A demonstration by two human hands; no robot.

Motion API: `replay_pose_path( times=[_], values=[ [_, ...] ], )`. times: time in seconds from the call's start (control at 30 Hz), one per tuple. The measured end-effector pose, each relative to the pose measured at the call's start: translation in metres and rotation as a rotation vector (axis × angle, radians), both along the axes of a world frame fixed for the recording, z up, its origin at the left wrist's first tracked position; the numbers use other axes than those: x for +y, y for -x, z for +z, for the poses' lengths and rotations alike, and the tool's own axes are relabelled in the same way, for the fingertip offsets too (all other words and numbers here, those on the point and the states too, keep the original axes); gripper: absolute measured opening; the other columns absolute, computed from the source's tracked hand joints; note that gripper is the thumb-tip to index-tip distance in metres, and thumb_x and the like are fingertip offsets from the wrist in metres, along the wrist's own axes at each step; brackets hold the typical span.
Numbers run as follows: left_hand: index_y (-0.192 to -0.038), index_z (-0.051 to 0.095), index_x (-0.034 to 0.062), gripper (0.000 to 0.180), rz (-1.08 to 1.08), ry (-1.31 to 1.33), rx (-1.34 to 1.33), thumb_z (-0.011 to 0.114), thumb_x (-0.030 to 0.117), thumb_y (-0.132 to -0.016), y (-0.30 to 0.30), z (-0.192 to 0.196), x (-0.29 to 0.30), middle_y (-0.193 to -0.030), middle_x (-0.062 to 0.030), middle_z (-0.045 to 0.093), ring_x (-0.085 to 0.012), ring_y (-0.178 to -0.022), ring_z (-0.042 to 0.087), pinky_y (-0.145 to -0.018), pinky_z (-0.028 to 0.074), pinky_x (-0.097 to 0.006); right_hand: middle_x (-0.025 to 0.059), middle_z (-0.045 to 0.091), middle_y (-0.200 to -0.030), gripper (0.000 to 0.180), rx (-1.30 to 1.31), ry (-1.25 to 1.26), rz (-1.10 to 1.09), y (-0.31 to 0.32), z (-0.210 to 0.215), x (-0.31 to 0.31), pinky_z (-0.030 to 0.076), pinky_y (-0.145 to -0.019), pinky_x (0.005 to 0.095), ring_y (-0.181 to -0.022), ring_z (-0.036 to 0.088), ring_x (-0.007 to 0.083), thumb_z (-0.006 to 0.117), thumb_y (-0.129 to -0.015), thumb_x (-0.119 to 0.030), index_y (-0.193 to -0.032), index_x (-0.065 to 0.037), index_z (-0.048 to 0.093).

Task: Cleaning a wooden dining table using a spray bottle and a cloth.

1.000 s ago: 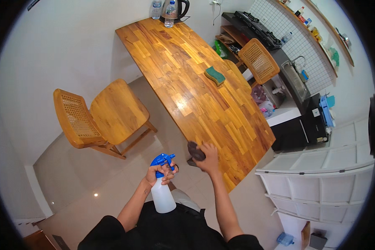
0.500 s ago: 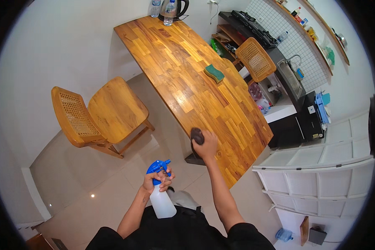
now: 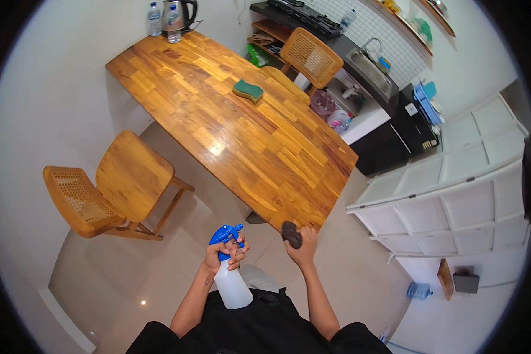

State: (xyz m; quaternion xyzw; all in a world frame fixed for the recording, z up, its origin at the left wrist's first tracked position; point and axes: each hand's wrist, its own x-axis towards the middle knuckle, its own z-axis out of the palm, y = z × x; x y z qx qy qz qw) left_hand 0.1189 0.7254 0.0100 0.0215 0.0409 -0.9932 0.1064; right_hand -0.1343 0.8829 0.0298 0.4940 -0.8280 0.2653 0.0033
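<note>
Right hand (image 3: 304,245) is closed around a dark cloth (image 3: 291,233), bunched up, held right at the near corner of the wooden table (image 3: 230,124), cloth touching or just off the table edge, cannot tell which. Left hand (image 3: 224,255) is closed on the neck of a white spray bottle (image 3: 231,283) with blue trigger head (image 3: 224,234), fingers wrapped by the trigger, bottle upright and hanging below the hand, nozzle pointing up toward the table's near corner. Bottle sits just left of the cloth hand, off the table, over the tiled floor. Key relation: the table stretches away from the right hand, long axis running from the near corner up and left to the far end, so the whole top lies ahead of the cloth; right hand is the nearer one to the table, left hand stays short of the edge. On the table, a green sponge (image 3: 248,90) lies past the middle toward the far end, well apart from both hands. A kettle (image 3: 178,14) and water bottle (image 3: 154,19) stand at the table's far corner. A wooden chair (image 3: 115,189) stands off the table's left long side, another chair (image 3: 311,57) tucked at its right side.
</note>
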Motion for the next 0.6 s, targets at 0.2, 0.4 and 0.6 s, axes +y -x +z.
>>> replay_pose_path(
  times=[0.2, 0.4, 0.6],
  values=[
    [-0.112, 0.046, 0.0054, 0.046, -0.034, -0.004, -0.011, 0.056, 0.009, -0.066, 0.020, 0.000, 0.005, -0.104, -0.0203, 0.049, -0.0173, -0.055, 0.046, -0.045, 0.046, -0.030, 0.0083, 0.060, -0.087, 0.032, 0.116, -0.031, -0.202, -0.001, 0.000, 0.002, 0.037, -0.076, 0.0440, -0.089, 0.056, 0.0317, 0.079, -0.067, -0.027, -0.089, -0.009, 0.063],
    [-0.113, 0.047, 0.0058, 0.047, 0.010, 0.041, -0.092, 0.056, 0.009, -0.068, 0.022, 0.004, 0.015, -0.106, -0.0202, 0.049, -0.0173, -0.055, 0.045, -0.046, 0.045, -0.030, 0.0084, 0.064, -0.088, 0.031, 0.098, 0.048, -0.163, 0.005, -0.003, -0.084, 0.040, -0.081, 0.0449, -0.093, 0.058, 0.0313, 0.076, -0.073, -0.031, -0.093, -0.009, 0.068],
    [-0.115, 0.047, 0.0060, 0.049, 0.054, 0.096, -0.162, 0.058, 0.009, -0.067, 0.036, 0.014, 0.036, -0.109, -0.0205, 0.051, -0.0174, -0.055, 0.046, -0.046, 0.046, -0.030, 0.0107, 0.065, -0.095, 0.036, 0.029, 0.088, 0.022, 0.026, -0.005, -0.144, 0.041, -0.086, 0.0467, -0.097, 0.058, 0.0320, 0.078, -0.072, -0.036, -0.095, -0.009, 0.069]
  ],
)
